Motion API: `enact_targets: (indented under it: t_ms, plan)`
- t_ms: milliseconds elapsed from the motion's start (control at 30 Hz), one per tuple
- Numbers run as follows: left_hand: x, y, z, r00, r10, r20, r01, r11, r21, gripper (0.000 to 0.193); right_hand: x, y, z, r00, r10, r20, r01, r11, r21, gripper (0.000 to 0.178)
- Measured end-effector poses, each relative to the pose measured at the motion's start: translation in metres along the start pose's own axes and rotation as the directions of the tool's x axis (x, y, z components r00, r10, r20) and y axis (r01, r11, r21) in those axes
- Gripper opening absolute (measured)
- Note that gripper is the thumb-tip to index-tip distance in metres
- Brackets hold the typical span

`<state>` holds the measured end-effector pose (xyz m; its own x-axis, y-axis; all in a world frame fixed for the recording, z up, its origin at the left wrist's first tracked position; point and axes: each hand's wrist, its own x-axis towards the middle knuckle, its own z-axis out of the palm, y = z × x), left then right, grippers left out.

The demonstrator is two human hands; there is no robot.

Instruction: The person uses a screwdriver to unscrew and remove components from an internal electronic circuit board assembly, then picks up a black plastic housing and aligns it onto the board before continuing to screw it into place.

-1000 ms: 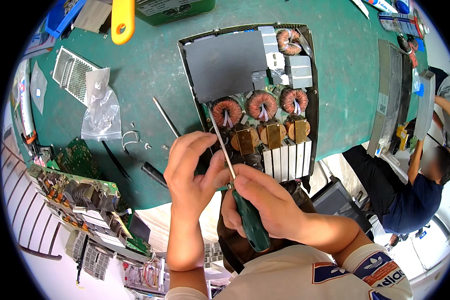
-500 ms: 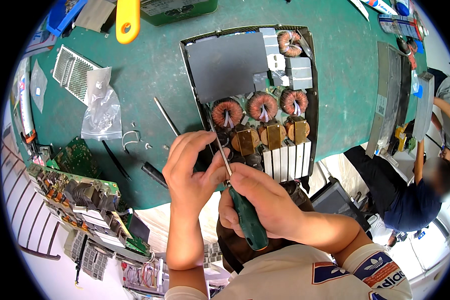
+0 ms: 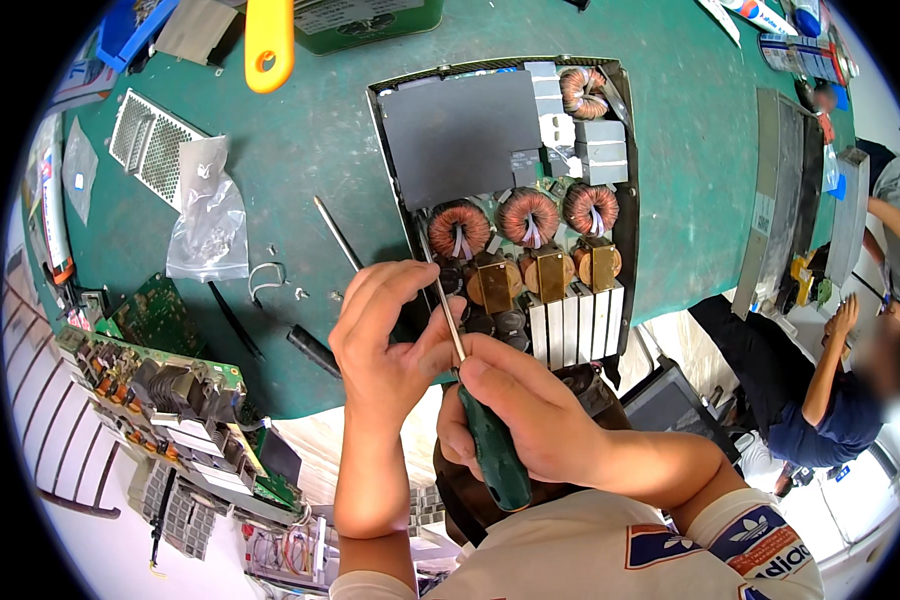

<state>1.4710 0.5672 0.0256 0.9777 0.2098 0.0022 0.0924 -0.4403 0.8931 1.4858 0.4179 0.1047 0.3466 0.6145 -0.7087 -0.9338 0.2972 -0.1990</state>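
Observation:
My right hand (image 3: 525,405) grips the dark green handle of a screwdriver (image 3: 497,455). Its thin metal shaft slants up and away to the left side of an open power unit (image 3: 627,220), beside the nearest copper coil (image 3: 458,230). My left hand (image 3: 385,335) has its thumb and fingers closed about that shaft. The tip goes down at the unit's edge and is hard to make out. Another metal rod (image 3: 338,232) with a pointed end passes beneath my left hand; its other end is hidden. Inside the unit are a dark flat sheet (image 3: 460,135) and several silver heat sinks (image 3: 578,325).
Left on the green table (image 3: 320,100) lie a perforated metal plate (image 3: 150,140), a clear bag (image 3: 210,235), a black rod (image 3: 312,350) and small loose parts. A circuit board assembly (image 3: 170,400) stands lower left. At right are a long metal casing (image 3: 770,200) and a co-worker (image 3: 835,400).
My right hand and the screwdriver handle have shifted slightly down, while the shaft stays at the unit's left edge. The whole view has drifted a little. The co-worker's forearm has moved.

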Motion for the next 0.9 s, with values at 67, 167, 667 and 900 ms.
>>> enact_targets:
  t_ms: [67, 167, 667, 900]
  plan:
    - [-0.002, -0.003, 0.001, 1.000, 0.025, -0.014, -0.025, 1.000, 0.011, 0.040, -0.001, -0.004, -0.002, 1.000, 0.029, 0.003, -0.029, 0.999, -0.034, 0.039]
    - [0.000, -0.003, 0.001, 0.975, 0.215, -0.048, -0.208, 0.971, 0.118, 0.038, -0.002, -0.009, -0.005, 0.999, 0.040, 0.016, -0.037, 0.987, -0.157, 0.042]
    - [-0.014, -0.011, 0.012, 0.913, 0.322, -0.250, -0.289, 0.944, 0.162, 0.026, 0.010, -0.017, -0.002, 0.701, -0.416, 0.579, 0.593, -0.109, -0.798, 0.052]
    - [-0.015, -0.016, 0.012, 0.951, 0.227, -0.211, -0.208, 0.972, 0.110, 0.031, 0.014, -0.017, -0.003, 0.730, -0.393, 0.559, 0.584, -0.065, -0.809, 0.065]
